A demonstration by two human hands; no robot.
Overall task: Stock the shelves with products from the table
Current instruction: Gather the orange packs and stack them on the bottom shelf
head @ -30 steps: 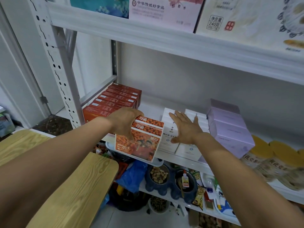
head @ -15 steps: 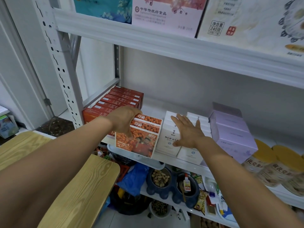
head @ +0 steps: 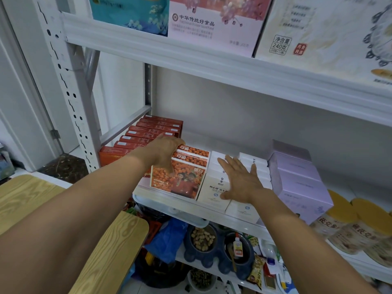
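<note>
Slid deeper, orange boxes (head: 178, 181) abut white boxes (head: 212, 194) rightward — left hand (head: 165, 153) grips them, right hand (head: 241, 181) lies flat, spread.

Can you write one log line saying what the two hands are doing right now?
left hand: grips orange boxes | right hand: flat on white boxes | place: middle shelf

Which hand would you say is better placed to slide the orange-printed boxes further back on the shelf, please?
Probably the left: the left hand grips the orange-printed boxes, while the right hand lies flat on the white boxes beside them.
</note>
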